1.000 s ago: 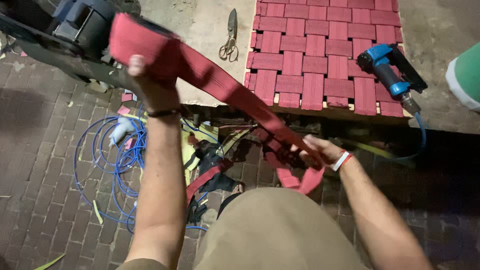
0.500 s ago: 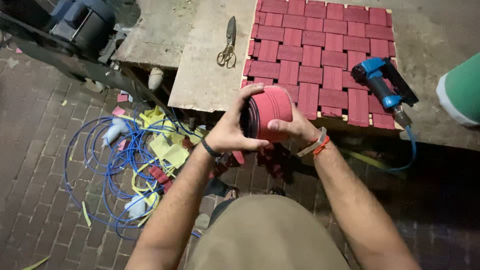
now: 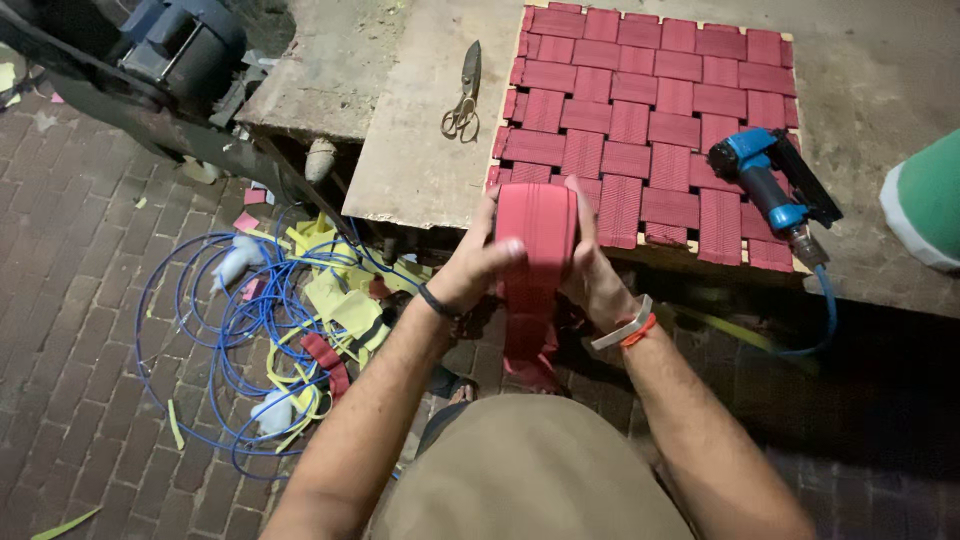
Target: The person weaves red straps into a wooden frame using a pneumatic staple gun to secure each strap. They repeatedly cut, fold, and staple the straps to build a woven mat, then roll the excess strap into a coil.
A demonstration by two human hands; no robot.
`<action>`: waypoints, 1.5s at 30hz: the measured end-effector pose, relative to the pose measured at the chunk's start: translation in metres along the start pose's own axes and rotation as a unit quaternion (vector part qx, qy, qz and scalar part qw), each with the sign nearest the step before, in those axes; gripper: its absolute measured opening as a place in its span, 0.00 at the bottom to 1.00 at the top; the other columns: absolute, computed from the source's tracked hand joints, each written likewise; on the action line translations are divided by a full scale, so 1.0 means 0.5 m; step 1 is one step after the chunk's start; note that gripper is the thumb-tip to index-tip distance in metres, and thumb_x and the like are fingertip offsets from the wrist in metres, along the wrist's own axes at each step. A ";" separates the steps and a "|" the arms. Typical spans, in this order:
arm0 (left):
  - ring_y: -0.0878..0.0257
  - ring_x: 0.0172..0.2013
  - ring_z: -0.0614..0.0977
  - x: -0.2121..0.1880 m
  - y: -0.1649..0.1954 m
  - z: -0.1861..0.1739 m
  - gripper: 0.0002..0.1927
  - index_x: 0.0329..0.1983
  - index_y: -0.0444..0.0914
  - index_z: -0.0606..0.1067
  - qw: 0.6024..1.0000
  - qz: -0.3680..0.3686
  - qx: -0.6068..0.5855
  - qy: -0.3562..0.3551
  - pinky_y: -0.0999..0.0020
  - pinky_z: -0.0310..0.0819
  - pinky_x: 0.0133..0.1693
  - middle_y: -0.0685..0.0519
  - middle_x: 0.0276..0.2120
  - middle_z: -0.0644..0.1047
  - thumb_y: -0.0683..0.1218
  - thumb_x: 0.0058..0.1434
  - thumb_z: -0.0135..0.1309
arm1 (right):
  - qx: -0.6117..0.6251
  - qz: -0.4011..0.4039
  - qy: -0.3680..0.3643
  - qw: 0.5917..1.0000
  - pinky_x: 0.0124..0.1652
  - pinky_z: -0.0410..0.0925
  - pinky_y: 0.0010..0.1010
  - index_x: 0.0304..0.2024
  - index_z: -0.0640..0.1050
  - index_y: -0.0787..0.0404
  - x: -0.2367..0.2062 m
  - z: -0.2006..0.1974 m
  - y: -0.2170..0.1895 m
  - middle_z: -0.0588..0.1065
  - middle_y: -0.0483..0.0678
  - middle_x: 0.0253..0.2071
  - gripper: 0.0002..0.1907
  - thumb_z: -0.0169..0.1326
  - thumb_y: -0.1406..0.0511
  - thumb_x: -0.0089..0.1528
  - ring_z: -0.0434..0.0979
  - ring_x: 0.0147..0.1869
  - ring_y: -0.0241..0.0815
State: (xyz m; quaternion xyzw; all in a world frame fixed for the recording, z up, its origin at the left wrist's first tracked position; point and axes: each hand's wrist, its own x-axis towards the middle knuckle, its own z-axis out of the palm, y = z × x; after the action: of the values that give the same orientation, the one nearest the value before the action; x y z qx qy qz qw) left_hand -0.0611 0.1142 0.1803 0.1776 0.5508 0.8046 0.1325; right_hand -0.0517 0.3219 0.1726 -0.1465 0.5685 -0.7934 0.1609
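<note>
Hands, left (image 3: 478, 262) and right (image 3: 592, 275), clasp the red webbing roll (image 3: 537, 225) from both sides, near the woven frame (image 3: 650, 110).

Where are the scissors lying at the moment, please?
In the head view the scissors lie on the bare board, upper centre, just left of the red woven webbing panel.

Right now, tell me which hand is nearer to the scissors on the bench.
Left. The left hand grips the left side of the red webbing roll, below the scissors; the right hand holds the roll's far side, farther away.
</note>
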 end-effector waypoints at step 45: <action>0.53 0.63 0.72 0.087 -0.149 0.050 0.52 0.77 0.39 0.53 0.995 -0.087 -0.004 -0.045 0.53 0.70 0.61 0.41 0.66 0.67 0.59 0.57 0.68 | -0.036 -0.040 0.063 0.997 0.70 0.64 0.41 0.77 0.48 0.48 -0.061 -0.133 -0.006 0.64 0.50 0.71 0.64 0.74 0.55 0.48 0.65 0.75 0.48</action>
State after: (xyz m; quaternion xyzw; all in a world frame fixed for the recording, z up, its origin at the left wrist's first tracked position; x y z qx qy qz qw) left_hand -0.0881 0.1799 0.1250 0.1646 0.5543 0.7835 0.2276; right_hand -0.0518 0.3924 0.1532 -0.1249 0.5997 -0.7855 0.0877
